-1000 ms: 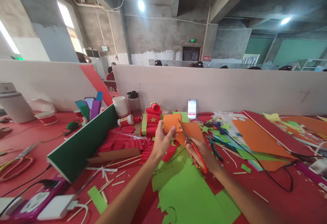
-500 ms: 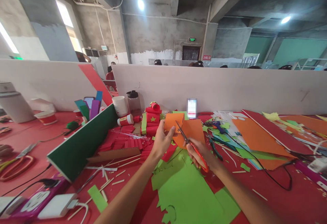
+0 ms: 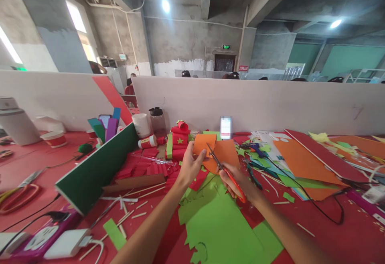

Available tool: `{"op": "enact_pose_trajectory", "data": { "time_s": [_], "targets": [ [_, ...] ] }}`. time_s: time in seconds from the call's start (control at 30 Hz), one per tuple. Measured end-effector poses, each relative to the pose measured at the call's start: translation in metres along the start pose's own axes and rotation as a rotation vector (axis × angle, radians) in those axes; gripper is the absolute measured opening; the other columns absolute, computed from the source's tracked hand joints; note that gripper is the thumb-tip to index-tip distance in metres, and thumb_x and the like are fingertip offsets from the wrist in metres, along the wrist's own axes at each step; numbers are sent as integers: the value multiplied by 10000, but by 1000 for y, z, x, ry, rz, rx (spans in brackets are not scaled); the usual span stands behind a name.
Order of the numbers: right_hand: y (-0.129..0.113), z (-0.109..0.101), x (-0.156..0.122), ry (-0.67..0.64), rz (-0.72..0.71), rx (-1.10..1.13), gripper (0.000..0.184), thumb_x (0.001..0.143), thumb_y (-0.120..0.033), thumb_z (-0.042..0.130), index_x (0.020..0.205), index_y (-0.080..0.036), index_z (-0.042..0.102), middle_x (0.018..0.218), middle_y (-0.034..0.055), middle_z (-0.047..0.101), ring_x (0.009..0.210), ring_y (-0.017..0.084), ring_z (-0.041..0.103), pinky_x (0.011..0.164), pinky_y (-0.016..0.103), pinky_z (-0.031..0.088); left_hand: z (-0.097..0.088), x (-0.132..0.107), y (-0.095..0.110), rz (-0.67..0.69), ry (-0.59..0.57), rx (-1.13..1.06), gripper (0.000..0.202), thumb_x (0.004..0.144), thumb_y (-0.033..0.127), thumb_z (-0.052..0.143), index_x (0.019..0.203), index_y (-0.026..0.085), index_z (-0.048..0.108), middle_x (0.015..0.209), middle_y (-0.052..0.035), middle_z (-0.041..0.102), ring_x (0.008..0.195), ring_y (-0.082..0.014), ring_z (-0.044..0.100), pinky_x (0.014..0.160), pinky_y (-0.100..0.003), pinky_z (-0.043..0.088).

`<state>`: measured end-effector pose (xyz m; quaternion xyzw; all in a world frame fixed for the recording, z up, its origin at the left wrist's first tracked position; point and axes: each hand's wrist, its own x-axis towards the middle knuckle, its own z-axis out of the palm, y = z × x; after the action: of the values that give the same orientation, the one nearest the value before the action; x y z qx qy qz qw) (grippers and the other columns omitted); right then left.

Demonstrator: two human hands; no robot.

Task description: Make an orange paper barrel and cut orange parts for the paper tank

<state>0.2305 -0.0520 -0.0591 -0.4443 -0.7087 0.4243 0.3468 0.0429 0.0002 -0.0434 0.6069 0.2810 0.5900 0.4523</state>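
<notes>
My left hand (image 3: 189, 165) pinches the left part of an orange paper sheet (image 3: 227, 152), held up above the table. My right hand (image 3: 237, 180) grips red-handled scissors (image 3: 224, 171), whose blades reach up and left into the orange sheet between its two halves. Beneath both hands lies a large light-green paper (image 3: 218, 226) with cut edges on the red table (image 3: 36, 165).
A green board (image 3: 96, 169) leans at the left. Behind the hands stand a red paper model (image 3: 178, 139), white cups (image 3: 141, 125), a dark-lidded jar (image 3: 157, 121) and a phone (image 3: 225, 127). Orange and red sheets (image 3: 303, 161), pliers (image 3: 252, 173) and a black cable (image 3: 325, 210) lie to the right; power strip (image 3: 39, 240) at the near left.
The scissors have cut further into the orange sheet, and my left hand's piece has shifted slightly up and right. Hands otherwise stay in place.
</notes>
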Motion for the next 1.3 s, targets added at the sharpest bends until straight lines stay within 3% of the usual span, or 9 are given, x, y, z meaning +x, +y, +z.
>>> {"op": "enact_pose_trajectory", "data": {
  "time_s": [0.2,0.5,0.6,0.77,1.03,1.3],
  "targets": [
    [1,1,0,4,6,19,451,900,-651,463,995,-216,534,513,-98,411,309,78,417,341,180,410,0,-1,5,-15,-12,-8,343,858,383,636,1103,210,469,1023,-47,651,774,-165,686,738,-316,587],
    [0,2,-1,6,-7,-4,448,903,-640,471,971,-203,547,499,-101,413,290,67,392,316,163,363,-1,0,9,-40,25,-40,526,812,334,674,1263,248,418,1031,-46,652,798,-167,671,729,-312,567],
    [1,1,0,-5,-8,-2,437,909,-636,463,946,-207,537,484,-104,409,284,71,399,318,165,360,-3,2,5,-50,46,-75,515,794,358,704,1209,240,423,975,-42,668,836,-181,670,739,-326,568],
    [-2,0,-1,-10,0,-12,430,905,-630,478,965,-209,544,490,-99,420,297,75,409,321,163,365,-2,4,-2,-36,31,-8,303,834,417,662,969,192,510,894,-36,656,833,-184,667,735,-310,559],
    [-1,4,0,-3,-3,-15,429,888,-639,496,928,-213,531,548,-90,436,313,68,402,312,167,387,3,-2,-12,-43,-37,12,366,876,370,595,1184,192,507,973,-54,638,824,-186,650,756,-320,546],
    [-8,-5,-3,-45,1,-38,478,903,-659,447,998,-197,528,558,-79,459,331,66,426,340,162,374,0,2,-2,-40,56,-28,340,823,386,669,1051,198,501,914,-32,636,744,-156,650,736,-320,551]
  ]
}}
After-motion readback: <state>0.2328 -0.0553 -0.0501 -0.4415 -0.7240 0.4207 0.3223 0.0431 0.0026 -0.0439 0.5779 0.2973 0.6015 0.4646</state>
